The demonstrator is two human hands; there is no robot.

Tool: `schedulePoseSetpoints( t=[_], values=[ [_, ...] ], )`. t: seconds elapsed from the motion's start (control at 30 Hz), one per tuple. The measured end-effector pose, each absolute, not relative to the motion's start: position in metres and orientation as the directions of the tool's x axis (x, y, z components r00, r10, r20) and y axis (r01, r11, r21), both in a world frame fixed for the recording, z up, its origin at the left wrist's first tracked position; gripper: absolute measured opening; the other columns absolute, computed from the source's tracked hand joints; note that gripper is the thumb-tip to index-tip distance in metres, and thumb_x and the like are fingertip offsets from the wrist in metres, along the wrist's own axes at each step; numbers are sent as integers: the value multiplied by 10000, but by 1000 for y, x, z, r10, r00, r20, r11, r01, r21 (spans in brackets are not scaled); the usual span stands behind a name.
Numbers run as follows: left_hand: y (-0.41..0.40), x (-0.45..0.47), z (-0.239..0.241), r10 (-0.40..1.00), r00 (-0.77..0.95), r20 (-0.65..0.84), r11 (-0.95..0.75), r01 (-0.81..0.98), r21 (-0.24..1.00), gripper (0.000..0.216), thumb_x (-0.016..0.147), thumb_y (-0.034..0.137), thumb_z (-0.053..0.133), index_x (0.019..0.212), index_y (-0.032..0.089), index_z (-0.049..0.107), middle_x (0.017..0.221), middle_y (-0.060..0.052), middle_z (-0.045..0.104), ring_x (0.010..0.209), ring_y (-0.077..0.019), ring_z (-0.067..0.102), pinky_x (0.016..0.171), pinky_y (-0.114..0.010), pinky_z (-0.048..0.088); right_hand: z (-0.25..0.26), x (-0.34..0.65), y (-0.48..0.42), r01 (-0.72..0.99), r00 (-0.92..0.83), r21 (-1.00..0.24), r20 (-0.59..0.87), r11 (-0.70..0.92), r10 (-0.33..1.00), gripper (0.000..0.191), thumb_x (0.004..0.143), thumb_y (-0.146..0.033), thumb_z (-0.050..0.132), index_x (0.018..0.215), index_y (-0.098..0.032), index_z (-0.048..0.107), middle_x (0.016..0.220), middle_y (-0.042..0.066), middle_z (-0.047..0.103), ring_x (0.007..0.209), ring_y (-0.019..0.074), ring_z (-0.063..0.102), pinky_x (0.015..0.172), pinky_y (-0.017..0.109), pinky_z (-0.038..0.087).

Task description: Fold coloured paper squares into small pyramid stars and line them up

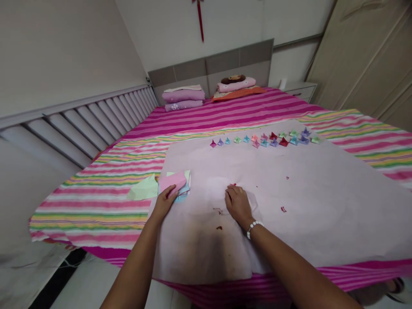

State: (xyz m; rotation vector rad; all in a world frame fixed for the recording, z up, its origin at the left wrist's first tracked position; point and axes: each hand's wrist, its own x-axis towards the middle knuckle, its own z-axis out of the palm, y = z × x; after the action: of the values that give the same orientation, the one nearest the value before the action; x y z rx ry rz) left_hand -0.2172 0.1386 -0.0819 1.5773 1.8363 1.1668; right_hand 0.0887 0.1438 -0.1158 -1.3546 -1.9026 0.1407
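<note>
Atop a multicoloured paper pile: flat, four-sided pink paper, held in left hand's grip; right hand, grip not discernible; sheet-taking apparently underway, single-sheet separation called for.

Paper stack left of scraps

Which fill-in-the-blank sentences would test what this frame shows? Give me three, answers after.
1. The left hand touches a paper stack whose top sheet is ____.
2. A bracelet of white beads circles the ____ wrist.
3. The loose sheet to the left of the stack is pale ____.

Missing words: pink; right; green.
</note>
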Motion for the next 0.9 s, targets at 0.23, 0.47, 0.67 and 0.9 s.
schedulePoseSetpoints(
  t=[0.23, 0.47, 0.67, 0.9],
  values=[
    [139, -218, -77, 948, -240, 210, -33, 581, 813, 485, 790, 518, 535, 1044, 135, 691, 1034, -84, 731, 987, -255, 643, 914, -377, 479, -117, 89, 144, 754, -124, -502, 524, 423, 843, 224, 894, -149, 441, 908, -162, 664, 1056, 129, 674, 1008, 265, 531, 892, 396, 411],
    [140, -219, -75, 902, -314, 297, -39, 626, 779, 371, 810, 454, 455, 837, 147, 661, 798, -46, 691, 827, -222, 615, 771, -311, 490, -117, 88, 144, 754, -125, -498, 530, 427, 839, 218, 896, -150, 446, 905, -154, 664, 1053, 128, 677, 1003, 264, 535, 910, 389, 411],
    [137, -220, -73, 887, -304, 348, -67, 660, 749, 380, 839, 401, 425, 981, 140, 662, 966, -88, 709, 932, -240, 632, 869, -350, 483, -117, 88, 145, 757, -120, -495, 537, 427, 835, 225, 898, -151, 440, 905, -153, 665, 1048, 128, 677, 994, 266, 538, 892, 388, 415],
    [124, -211, -75, 927, -198, 319, -105, 678, 728, 314, 760, 390, 613, 982, 186, 698, 1044, -86, 719, 1011, -263, 647, 950, -397, 479, -118, 89, 144, 755, -126, -485, 552, 441, 824, 221, 889, -147, 442, 903, -152, 663, 1043, 134, 678, 986, 267, 537, 893, 392, 413]
  ],
)
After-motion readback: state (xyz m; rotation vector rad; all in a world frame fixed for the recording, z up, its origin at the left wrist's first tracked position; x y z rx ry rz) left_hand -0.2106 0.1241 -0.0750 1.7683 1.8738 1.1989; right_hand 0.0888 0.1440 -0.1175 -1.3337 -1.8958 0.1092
